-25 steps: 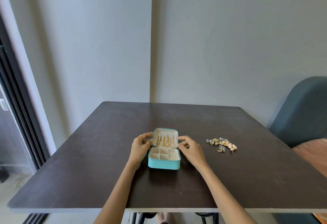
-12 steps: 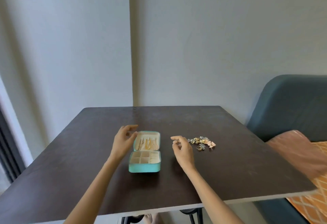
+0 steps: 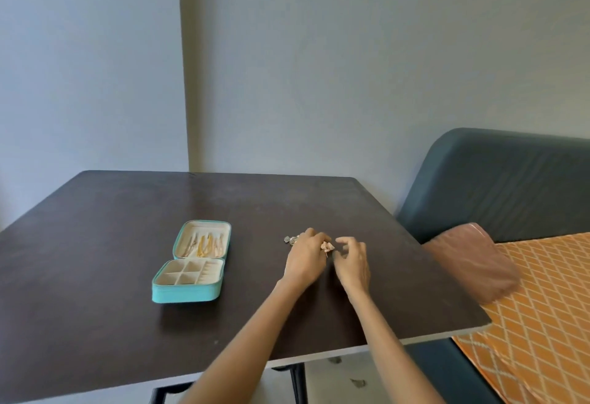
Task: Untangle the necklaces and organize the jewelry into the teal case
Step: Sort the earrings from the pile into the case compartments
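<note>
The teal case (image 3: pixel 186 292) lies open on the dark table (image 3: pixel 95 276), left of centre. Gold necklaces hang inside its raised lid (image 3: pixel 204 244), and its cream tray of small compartments looks bare. To the right, the jewelry pile (image 3: pixel 328 246) is mostly hidden under my left hand (image 3: pixel 305 258), whose fingers curl down onto it; a few silvery pieces (image 3: pixel 290 239) show at its left. My right hand (image 3: pixel 352 260) hovers just right of the pile with its fingers apart, holding nothing.
The table's right edge (image 3: pixel 447 279) runs close to my hands. Beyond it stands a dark teal sofa (image 3: pixel 510 180) with a brown cushion (image 3: pixel 472 260) and an orange patterned cloth (image 3: pixel 542 307). A grey wall is behind the table.
Both hands left the teal case and moved right to the jewelry pile. My left hand now covers it. The view swung right, so the case sits further left.
</note>
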`<move>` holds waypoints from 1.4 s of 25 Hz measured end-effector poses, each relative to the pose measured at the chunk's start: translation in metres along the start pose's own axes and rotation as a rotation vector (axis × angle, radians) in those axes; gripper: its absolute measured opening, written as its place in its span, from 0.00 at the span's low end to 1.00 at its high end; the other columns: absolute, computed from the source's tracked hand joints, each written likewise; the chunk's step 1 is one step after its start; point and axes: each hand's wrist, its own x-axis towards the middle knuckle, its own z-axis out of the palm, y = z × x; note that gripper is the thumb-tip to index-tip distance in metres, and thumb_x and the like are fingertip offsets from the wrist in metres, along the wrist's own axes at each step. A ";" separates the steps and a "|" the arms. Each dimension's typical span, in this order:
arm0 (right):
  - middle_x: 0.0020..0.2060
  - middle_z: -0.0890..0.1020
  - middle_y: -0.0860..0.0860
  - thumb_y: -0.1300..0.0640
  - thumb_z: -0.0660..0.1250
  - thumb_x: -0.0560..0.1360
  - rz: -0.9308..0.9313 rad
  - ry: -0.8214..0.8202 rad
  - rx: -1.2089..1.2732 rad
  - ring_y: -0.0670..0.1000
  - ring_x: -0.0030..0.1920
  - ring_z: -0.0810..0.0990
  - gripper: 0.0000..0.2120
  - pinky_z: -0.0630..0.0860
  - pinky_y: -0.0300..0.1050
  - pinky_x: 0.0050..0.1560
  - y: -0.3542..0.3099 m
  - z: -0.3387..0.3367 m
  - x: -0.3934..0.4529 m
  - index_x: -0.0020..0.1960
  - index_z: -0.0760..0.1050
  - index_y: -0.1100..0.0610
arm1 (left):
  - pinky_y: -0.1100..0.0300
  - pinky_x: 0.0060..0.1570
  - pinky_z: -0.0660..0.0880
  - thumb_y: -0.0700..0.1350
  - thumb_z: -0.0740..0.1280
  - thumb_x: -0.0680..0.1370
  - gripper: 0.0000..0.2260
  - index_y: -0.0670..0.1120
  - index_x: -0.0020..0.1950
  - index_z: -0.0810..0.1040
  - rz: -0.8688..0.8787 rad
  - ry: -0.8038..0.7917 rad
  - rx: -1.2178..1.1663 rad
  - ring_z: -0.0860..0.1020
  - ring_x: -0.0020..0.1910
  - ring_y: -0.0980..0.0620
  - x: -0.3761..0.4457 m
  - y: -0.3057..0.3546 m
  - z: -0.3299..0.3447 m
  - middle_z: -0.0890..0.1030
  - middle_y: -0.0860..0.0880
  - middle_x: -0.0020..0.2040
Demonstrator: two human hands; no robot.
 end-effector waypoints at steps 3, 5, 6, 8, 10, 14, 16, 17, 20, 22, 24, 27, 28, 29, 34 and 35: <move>0.56 0.73 0.48 0.56 0.63 0.76 -0.028 -0.060 -0.063 0.52 0.53 0.77 0.13 0.75 0.48 0.48 0.000 0.006 0.007 0.60 0.73 0.49 | 0.55 0.54 0.68 0.40 0.56 0.79 0.13 0.44 0.61 0.75 0.050 0.028 0.222 0.70 0.56 0.44 0.011 -0.006 0.017 0.72 0.44 0.57; 0.57 0.76 0.47 0.58 0.62 0.75 -0.043 -0.068 -0.071 0.51 0.56 0.76 0.15 0.74 0.46 0.50 0.003 0.009 0.012 0.61 0.73 0.48 | 0.55 0.54 0.67 0.42 0.55 0.80 0.12 0.44 0.61 0.73 0.045 0.047 0.311 0.70 0.57 0.45 0.015 -0.008 0.024 0.72 0.45 0.58; 0.56 0.77 0.46 0.59 0.62 0.75 -0.058 -0.068 -0.077 0.50 0.56 0.75 0.15 0.73 0.45 0.49 0.004 0.009 0.013 0.60 0.74 0.48 | 0.55 0.55 0.66 0.42 0.54 0.80 0.12 0.45 0.60 0.72 0.046 0.053 0.339 0.69 0.57 0.45 0.015 -0.010 0.027 0.72 0.45 0.58; 0.52 0.80 0.44 0.58 0.63 0.75 -0.076 -0.059 -0.079 0.49 0.55 0.75 0.13 0.72 0.44 0.46 0.005 0.010 0.013 0.57 0.76 0.47 | 0.56 0.55 0.66 0.41 0.53 0.80 0.12 0.45 0.59 0.72 0.053 0.081 0.351 0.70 0.56 0.46 0.016 -0.013 0.030 0.72 0.46 0.57; 0.47 0.82 0.43 0.54 0.65 0.75 -0.064 -0.046 -0.046 0.48 0.52 0.77 0.08 0.73 0.44 0.44 0.004 0.010 0.015 0.53 0.78 0.46 | 0.57 0.54 0.66 0.41 0.55 0.80 0.11 0.45 0.57 0.75 0.034 0.114 0.277 0.71 0.55 0.46 0.017 -0.017 0.028 0.74 0.46 0.55; 0.45 0.80 0.41 0.50 0.68 0.73 -0.078 -0.044 -0.065 0.46 0.51 0.77 0.05 0.73 0.43 0.41 0.002 0.009 0.014 0.49 0.77 0.45 | 0.60 0.53 0.66 0.40 0.60 0.77 0.10 0.46 0.52 0.81 -0.096 0.191 0.097 0.74 0.52 0.48 0.013 -0.022 0.019 0.80 0.48 0.51; 0.47 0.77 0.42 0.49 0.68 0.72 -0.109 -0.039 -0.130 0.46 0.52 0.75 0.06 0.71 0.42 0.40 0.001 0.009 0.013 0.49 0.76 0.47 | 0.60 0.53 0.66 0.40 0.60 0.77 0.09 0.45 0.53 0.79 -0.115 0.194 0.106 0.74 0.52 0.47 0.010 -0.021 0.017 0.80 0.48 0.51; 0.47 0.77 0.43 0.49 0.68 0.72 -0.114 -0.037 -0.152 0.47 0.52 0.74 0.06 0.69 0.43 0.40 0.001 0.009 0.013 0.48 0.75 0.47 | 0.59 0.52 0.65 0.40 0.60 0.77 0.09 0.45 0.53 0.77 -0.110 0.185 0.121 0.74 0.52 0.46 0.010 -0.020 0.017 0.80 0.48 0.52; 0.41 0.76 0.45 0.49 0.67 0.71 -0.080 -0.027 -0.169 0.50 0.48 0.74 0.07 0.66 0.45 0.38 0.001 0.011 0.013 0.44 0.70 0.49 | 0.58 0.52 0.65 0.38 0.59 0.75 0.11 0.44 0.52 0.79 -0.064 0.142 0.164 0.74 0.51 0.45 0.009 -0.018 0.015 0.80 0.47 0.50; 0.40 0.77 0.46 0.50 0.66 0.72 -0.062 -0.027 -0.130 0.53 0.46 0.77 0.07 0.66 0.45 0.38 0.003 0.012 0.015 0.43 0.70 0.51 | 0.58 0.50 0.65 0.36 0.58 0.74 0.12 0.44 0.48 0.82 -0.026 0.145 0.180 0.74 0.48 0.44 0.007 -0.017 0.015 0.80 0.45 0.46; 0.38 0.78 0.46 0.53 0.67 0.73 -0.067 -0.014 -0.008 0.54 0.43 0.78 0.05 0.68 0.45 0.37 0.006 0.011 0.015 0.43 0.71 0.53 | 0.57 0.50 0.66 0.36 0.58 0.75 0.12 0.44 0.45 0.81 -0.010 0.162 0.195 0.74 0.47 0.44 0.007 -0.018 0.017 0.80 0.45 0.44; 0.39 0.81 0.48 0.58 0.67 0.74 -0.072 -0.002 0.291 0.53 0.42 0.79 0.03 0.73 0.49 0.44 0.009 0.009 0.014 0.44 0.73 0.54 | 0.58 0.55 0.65 0.40 0.58 0.78 0.11 0.45 0.54 0.80 -0.022 0.185 0.183 0.74 0.51 0.46 0.008 -0.020 0.021 0.79 0.47 0.50; 0.40 0.82 0.49 0.58 0.66 0.75 -0.069 -0.005 0.379 0.52 0.42 0.80 0.03 0.74 0.48 0.45 0.009 0.007 0.013 0.45 0.73 0.53 | 0.58 0.56 0.65 0.42 0.59 0.78 0.11 0.46 0.56 0.79 -0.029 0.197 0.178 0.73 0.53 0.46 0.008 -0.021 0.021 0.79 0.47 0.52; 0.40 0.82 0.49 0.59 0.66 0.76 -0.070 -0.012 0.454 0.51 0.42 0.80 0.04 0.73 0.46 0.45 0.009 0.006 0.013 0.46 0.73 0.51 | 0.58 0.56 0.65 0.43 0.59 0.79 0.11 0.47 0.58 0.78 -0.033 0.211 0.178 0.72 0.54 0.47 0.008 -0.022 0.021 0.77 0.48 0.53; 0.45 0.82 0.51 0.60 0.63 0.78 -0.074 -0.072 0.595 0.42 0.47 0.80 0.13 0.74 0.37 0.51 0.010 0.001 0.016 0.61 0.76 0.51 | 0.55 0.53 0.65 0.49 0.58 0.80 0.13 0.48 0.61 0.75 0.020 0.199 0.285 0.72 0.54 0.46 0.019 -0.018 0.020 0.75 0.48 0.54; 0.45 0.82 0.50 0.61 0.63 0.78 -0.069 -0.070 0.613 0.41 0.45 0.80 0.12 0.75 0.34 0.50 0.010 0.000 0.016 0.60 0.77 0.53 | 0.55 0.51 0.67 0.50 0.61 0.79 0.11 0.48 0.58 0.77 0.047 0.204 0.344 0.74 0.52 0.46 0.021 -0.016 0.019 0.77 0.48 0.52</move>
